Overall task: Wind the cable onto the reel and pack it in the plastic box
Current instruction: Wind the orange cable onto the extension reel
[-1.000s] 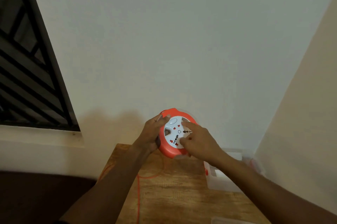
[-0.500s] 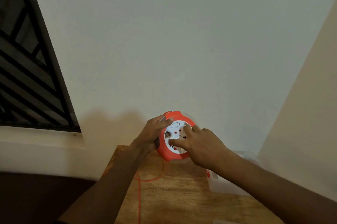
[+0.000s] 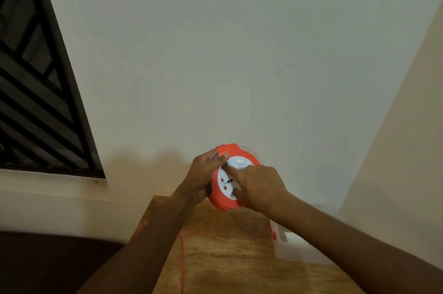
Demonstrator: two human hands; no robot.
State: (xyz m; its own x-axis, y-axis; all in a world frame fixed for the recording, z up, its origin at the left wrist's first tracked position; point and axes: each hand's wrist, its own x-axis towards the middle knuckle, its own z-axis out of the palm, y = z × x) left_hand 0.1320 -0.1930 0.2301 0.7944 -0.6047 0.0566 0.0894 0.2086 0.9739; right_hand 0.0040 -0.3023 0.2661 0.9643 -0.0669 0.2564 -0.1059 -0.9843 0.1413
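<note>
— What's changing?
— My right hand is sliding round the white socket face; my left hand is keeping its grip clasped on the orange cable reel, held above the wooden surface.
— And around it?
— The orange cable is trailing down the surface, the plastic box is sitting on the right, and a barred window is showing on the left.

Single head-worn wide-angle view, no second view to share. Faces forward, tilted only slightly down: wall fills most of frame, window grille at left edge. Wooden table confined to lower centre, close below camera. Forearms enter from bottom edge, near lens.
</note>
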